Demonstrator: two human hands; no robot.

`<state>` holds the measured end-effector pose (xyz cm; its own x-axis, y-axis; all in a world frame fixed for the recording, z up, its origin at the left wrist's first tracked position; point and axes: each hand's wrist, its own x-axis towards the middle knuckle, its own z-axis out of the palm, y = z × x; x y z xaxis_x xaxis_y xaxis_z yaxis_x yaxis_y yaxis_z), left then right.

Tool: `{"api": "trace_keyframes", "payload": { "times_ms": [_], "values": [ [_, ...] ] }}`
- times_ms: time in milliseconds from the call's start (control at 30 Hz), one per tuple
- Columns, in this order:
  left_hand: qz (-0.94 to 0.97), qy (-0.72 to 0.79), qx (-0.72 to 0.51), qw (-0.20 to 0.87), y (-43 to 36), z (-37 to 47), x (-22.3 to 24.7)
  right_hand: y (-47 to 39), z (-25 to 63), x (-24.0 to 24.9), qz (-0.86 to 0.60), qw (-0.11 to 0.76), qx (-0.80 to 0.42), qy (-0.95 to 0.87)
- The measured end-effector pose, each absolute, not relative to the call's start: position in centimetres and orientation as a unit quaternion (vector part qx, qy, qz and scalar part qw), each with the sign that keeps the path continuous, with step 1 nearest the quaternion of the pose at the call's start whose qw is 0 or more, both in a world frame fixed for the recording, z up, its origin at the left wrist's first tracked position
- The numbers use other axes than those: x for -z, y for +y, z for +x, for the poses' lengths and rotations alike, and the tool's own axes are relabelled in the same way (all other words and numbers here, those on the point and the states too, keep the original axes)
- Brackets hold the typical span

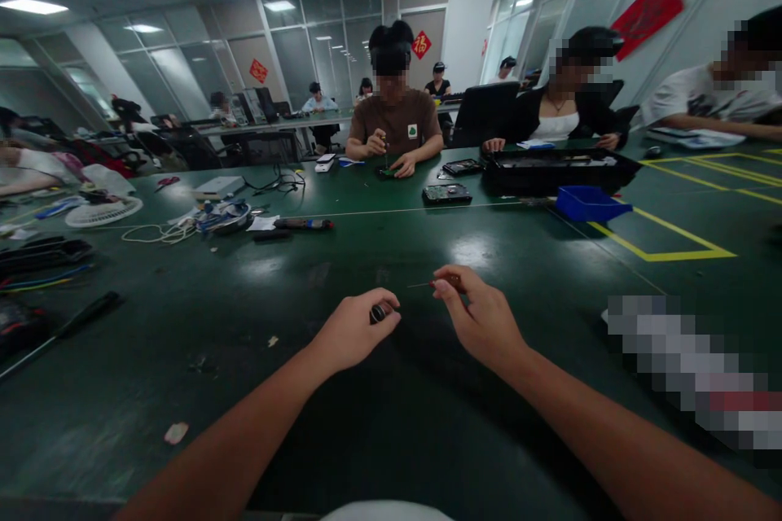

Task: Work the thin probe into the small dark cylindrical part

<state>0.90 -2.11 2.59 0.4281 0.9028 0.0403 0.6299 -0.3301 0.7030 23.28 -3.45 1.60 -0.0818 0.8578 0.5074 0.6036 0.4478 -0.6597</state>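
Observation:
My left hand is closed around a small black round part with a shiny rim; the fingers hide most of it, so its kind is unclear. Facing it from the right, my right hand grips a thin screwdriver with a reddish handle. Its slim shaft points left toward the black part, and a gap separates the two. Both hands are held over the dark green table.
Across the table a person works on a small board. An opened device, a blue bin and a black tray stand beyond my right hand. Leftward lie a dark pen-shaped tool, cables and a white fan grille.

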Motion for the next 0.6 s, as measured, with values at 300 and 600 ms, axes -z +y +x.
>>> {"api": "trace_keyframes", "payload": {
  "times_ms": [300,600],
  "values": [
    [0.465,0.530,-0.480,0.521,-0.7,-6.6,-4.2,-3.4,23.2,-1.8,-0.504,0.442,-0.150,-0.727],
    [0.234,0.590,-0.663,0.396,-1.9,-20.5,-5.2,-3.4,23.1,-1.6,-0.504,0.443,-0.153,-0.725]
  ]
}}
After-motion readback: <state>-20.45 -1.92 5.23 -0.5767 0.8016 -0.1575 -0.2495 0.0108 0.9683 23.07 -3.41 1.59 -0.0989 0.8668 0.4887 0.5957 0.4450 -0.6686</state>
